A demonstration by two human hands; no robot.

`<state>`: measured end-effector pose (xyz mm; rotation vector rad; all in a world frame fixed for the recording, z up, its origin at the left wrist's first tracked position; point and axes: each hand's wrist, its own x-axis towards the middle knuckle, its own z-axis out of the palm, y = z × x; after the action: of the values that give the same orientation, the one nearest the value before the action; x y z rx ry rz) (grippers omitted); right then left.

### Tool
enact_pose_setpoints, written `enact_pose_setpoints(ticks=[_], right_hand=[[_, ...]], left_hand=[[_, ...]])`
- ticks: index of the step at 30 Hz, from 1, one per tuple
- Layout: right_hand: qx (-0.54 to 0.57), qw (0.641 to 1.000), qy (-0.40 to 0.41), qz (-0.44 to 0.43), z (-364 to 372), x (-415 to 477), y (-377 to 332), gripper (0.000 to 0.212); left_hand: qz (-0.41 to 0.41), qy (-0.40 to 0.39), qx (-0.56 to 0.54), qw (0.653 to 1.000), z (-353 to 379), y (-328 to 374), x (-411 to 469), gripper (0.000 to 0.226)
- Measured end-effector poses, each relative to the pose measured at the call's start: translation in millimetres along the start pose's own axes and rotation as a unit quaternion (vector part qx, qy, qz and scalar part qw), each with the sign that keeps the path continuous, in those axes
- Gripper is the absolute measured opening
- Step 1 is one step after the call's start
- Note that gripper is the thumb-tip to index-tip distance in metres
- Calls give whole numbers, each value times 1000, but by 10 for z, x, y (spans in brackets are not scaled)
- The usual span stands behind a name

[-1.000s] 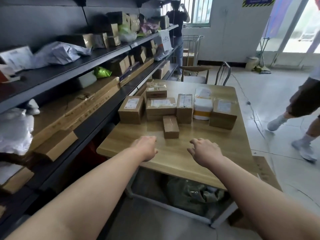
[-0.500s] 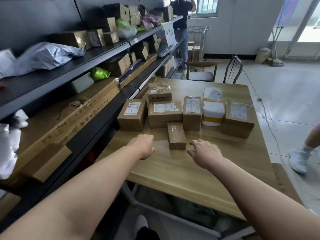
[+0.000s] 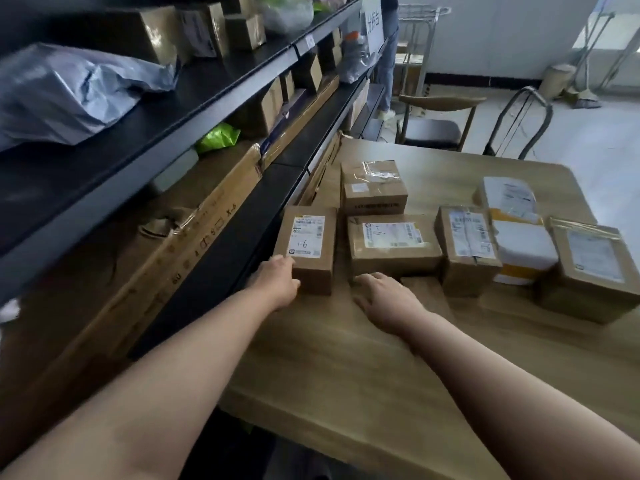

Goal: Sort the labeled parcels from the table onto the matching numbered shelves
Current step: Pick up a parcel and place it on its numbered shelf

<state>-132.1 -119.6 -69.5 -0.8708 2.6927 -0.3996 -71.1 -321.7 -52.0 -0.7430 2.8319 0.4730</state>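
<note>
Several brown cardboard parcels with white labels lie on the wooden table [image 3: 329, 375]. The leftmost parcel [image 3: 306, 244] has "9-1" handwritten on its label. My left hand [image 3: 278, 280] holds its near left corner, thumb at the top edge, fingers hidden along its side. My right hand [image 3: 384, 299] hovers palm down, fingers relaxed, just in front of the middle parcel [image 3: 391, 244] and partly covers a small flat box [image 3: 427, 292]. Further right are an upright parcel [image 3: 467, 244], a white parcel [image 3: 523, 244] and a large box [image 3: 588, 265]. Another parcel [image 3: 372, 187] sits behind.
Black shelves [image 3: 221, 244] run along the table's left side, loaded with long flat cartons [image 3: 180, 244], a grey mailer bag [image 3: 69, 91], a green bag [image 3: 218, 136] and small boxes. Two chairs [image 3: 436, 129] stand beyond the table. A person's legs [image 3: 386, 64] show far back.
I have stepped closer to the table. Both hands moved forward: the left reached the leftmost parcel's corner, the right came over the small box before the middle parcel.
</note>
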Motion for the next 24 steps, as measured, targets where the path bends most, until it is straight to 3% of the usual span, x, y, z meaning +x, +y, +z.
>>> enact_pose_setpoints(ticks=[6, 11, 16, 24], right_hand=[[47, 999, -1, 13, 227, 665, -348, 50], [46, 997, -56, 38, 360, 1000, -388, 57], [79, 995, -47, 45, 417, 1076, -337, 58], [137, 986, -68, 63, 344, 790, -229, 55]], left_hand=[[-3, 21, -59, 998, -25, -261, 766, 44], [18, -33, -107, 994, 153, -343, 1040, 49], [-12, -52, -137, 989, 214, -393, 1089, 65], [-51, -44, -153, 986, 299, -306, 675, 68]])
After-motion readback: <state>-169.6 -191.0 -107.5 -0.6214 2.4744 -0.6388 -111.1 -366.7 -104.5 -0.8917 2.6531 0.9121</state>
